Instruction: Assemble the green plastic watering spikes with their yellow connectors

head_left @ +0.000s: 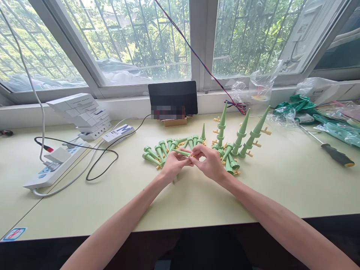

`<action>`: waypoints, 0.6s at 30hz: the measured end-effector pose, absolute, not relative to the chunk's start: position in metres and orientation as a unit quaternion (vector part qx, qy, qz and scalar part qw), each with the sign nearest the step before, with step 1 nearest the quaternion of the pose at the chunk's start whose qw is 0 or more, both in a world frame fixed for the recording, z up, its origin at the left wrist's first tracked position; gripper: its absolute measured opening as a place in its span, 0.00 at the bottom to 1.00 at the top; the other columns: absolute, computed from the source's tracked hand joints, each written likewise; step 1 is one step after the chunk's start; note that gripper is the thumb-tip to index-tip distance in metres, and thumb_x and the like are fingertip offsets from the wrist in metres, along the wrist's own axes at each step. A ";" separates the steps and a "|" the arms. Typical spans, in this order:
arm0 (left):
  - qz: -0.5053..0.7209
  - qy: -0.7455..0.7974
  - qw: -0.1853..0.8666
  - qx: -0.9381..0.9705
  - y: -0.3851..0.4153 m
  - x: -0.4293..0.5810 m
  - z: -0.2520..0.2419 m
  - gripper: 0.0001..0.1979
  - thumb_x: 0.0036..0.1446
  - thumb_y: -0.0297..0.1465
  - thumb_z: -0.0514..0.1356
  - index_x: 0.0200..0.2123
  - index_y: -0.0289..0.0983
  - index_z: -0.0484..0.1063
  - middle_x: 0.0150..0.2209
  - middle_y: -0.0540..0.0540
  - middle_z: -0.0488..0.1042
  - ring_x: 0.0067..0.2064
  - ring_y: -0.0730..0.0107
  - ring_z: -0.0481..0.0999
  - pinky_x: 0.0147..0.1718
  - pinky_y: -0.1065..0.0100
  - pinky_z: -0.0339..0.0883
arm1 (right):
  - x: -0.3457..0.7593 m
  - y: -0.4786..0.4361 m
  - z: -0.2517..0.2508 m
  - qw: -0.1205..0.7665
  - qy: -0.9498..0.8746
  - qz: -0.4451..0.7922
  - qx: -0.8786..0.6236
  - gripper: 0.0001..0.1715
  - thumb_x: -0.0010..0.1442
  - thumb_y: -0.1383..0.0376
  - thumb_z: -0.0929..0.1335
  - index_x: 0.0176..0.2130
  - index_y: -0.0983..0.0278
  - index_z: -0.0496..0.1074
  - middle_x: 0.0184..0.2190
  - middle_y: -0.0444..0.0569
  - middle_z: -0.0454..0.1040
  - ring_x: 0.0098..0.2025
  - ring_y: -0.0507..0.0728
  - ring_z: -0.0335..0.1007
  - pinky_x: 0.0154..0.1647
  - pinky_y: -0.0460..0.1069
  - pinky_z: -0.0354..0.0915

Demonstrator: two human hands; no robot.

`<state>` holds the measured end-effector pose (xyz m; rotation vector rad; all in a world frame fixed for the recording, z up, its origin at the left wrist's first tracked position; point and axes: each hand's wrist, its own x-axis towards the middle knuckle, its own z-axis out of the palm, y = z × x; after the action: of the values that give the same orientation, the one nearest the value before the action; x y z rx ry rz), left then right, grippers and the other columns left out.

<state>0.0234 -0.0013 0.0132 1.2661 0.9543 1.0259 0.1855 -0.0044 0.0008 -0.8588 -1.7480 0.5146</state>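
Observation:
My left hand is closed around a green plastic cone spike, held level above the table. My right hand pinches a small yellow fitting at the spike's right end, fingertips touching the left hand's. Beneath and behind the hands lies a fan of several green spikes on their sides. To the right, three tall stacks of green spikes stand leaning, with yellow fittings sticking out of them. More green spikes lie just right of my right hand.
A white power strip with black and white cables lies at the left, near stacked white boxes. A dark tablet leans at the window sill. A black-handled screwdriver and plastic bags lie at the right.

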 end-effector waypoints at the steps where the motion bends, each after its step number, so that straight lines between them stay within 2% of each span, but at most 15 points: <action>1: 0.440 0.407 0.587 0.544 -0.002 0.024 0.013 0.18 0.40 0.34 0.74 0.34 0.35 0.74 0.27 0.48 0.77 0.32 0.63 0.80 0.40 0.60 0.75 | 0.185 -0.005 0.001 0.536 -0.732 0.215 -0.361 0.05 0.57 0.67 0.69 0.37 0.60 0.70 0.31 0.45 0.77 0.31 0.53 0.76 0.33 0.49 0.73; 5: 0.442 0.395 0.593 0.545 -0.003 0.024 0.014 0.18 0.41 0.35 0.73 0.33 0.36 0.71 0.26 0.49 0.77 0.34 0.60 0.81 0.41 0.58 0.75 | 0.185 -0.005 0.003 0.540 -0.730 0.216 -0.359 0.05 0.56 0.69 0.69 0.35 0.61 0.70 0.29 0.44 0.76 0.29 0.53 0.75 0.32 0.48 0.73; 18: 0.438 0.397 0.593 0.547 -0.003 0.024 0.013 0.17 0.42 0.34 0.73 0.33 0.37 0.70 0.27 0.49 0.78 0.36 0.60 0.81 0.41 0.60 0.74 | 0.184 -0.007 0.006 0.536 -0.733 0.212 -0.361 0.04 0.57 0.68 0.69 0.35 0.60 0.69 0.29 0.44 0.76 0.29 0.52 0.74 0.32 0.47 0.72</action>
<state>0.0236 -0.0029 0.0134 1.2709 0.9228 1.0187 0.1843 -0.0070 0.0061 -0.8595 -1.7444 0.5053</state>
